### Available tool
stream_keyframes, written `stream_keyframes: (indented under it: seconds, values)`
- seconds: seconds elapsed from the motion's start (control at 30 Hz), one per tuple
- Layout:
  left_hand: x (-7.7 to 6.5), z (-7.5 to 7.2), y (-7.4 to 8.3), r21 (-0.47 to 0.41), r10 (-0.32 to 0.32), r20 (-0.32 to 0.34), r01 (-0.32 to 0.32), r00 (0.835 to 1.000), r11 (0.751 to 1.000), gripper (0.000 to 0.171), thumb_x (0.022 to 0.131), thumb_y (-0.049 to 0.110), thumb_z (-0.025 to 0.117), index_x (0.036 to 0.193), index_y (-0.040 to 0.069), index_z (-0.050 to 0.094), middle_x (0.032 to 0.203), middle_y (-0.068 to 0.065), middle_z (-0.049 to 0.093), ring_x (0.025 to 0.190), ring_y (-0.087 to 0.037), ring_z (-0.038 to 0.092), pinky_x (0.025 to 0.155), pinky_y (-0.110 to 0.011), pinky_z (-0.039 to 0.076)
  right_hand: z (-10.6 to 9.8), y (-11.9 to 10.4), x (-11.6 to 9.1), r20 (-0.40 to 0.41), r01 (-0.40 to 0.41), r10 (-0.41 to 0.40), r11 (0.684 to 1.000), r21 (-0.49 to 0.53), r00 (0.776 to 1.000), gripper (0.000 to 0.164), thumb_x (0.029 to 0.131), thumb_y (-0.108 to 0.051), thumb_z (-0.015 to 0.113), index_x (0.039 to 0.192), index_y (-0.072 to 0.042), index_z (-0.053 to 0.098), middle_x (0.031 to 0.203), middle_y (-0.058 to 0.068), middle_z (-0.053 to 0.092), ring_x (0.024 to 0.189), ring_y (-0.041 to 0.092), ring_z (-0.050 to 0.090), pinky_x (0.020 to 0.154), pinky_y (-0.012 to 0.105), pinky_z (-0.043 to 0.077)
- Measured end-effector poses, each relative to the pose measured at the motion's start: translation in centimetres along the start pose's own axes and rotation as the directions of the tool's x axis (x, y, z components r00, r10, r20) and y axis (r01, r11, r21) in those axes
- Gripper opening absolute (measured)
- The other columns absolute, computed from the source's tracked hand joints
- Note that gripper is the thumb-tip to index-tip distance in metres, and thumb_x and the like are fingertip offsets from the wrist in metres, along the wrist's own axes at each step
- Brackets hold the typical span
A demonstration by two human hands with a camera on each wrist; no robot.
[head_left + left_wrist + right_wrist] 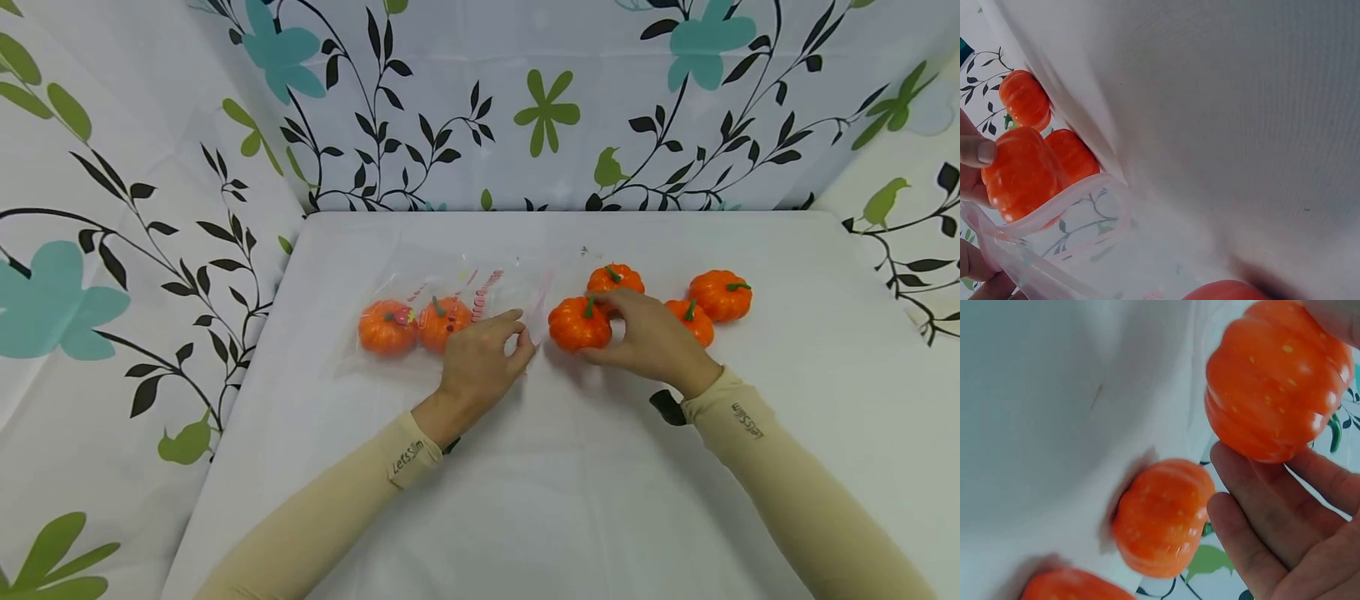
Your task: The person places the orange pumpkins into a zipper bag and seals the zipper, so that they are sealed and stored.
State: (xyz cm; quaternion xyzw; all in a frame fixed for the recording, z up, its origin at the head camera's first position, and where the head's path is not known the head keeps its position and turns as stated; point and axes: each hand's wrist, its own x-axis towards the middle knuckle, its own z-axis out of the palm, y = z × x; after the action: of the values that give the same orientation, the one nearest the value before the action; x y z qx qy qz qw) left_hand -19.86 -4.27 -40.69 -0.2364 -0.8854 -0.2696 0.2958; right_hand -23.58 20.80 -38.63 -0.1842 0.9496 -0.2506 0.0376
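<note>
L hand [483,358] pinching bag [517,287] edge, 2 bagged pumpkins [387,327] lying inside; R hand [652,335] gripping pumpkin [577,325] nr opening. 3 loose pumpkins [722,296] sitting nearby, wht tabletop [585,500]; floral cloth [465,50] hanging behind.

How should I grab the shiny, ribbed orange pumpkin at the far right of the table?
I'd take the far-right ribbed orange pumpkin by its rounded near and far sides, coming from the right: the neighbouring orange pumpkin crowds its near left. Its short green stem points right and looks too slim to hold by.
</note>
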Motion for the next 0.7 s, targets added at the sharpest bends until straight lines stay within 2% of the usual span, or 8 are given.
stream_keyframes:
  seconds: [0.37,0.7]
  values:
    - [0.0,-0.1,0.1,-0.006,0.006,-0.007,-0.006,1.0,1.0,0.008,0.086,0.009,0.069,0.083,0.007,0.076,0.106,-0.007,0.076,0.072,-0.02,0.074,0.052,-0.025,0.053,1.6,-1.4,1.7,-0.06,0.016,-0.014,0.999,0.03,0.998,0.081,0.075,-0.053,0.084,0.133,-0.003,0.061,0.116,0.01,0.066,0.104,0.031,0.061,0.086,0.047,0.053]
    - [0.0,-0.1,0.1,-0.025,0.018,-0.041,-0.019,0.999,1.0,0.006,0.084,0.006,0.07,0.084,0.006,0.076,0.103,-0.009,0.077,0.08,-0.021,0.075,0.057,-0.028,0.057,3.2,-2.0,2.7,-0.019,0.027,-0.026,0.997,0.075,0.999,0.077,0.08,-0.043,0.084,0.138,-0.001,0.057,0.131,0.015,0.062,0.111,0.034,0.061,0.094,0.05,0.052]
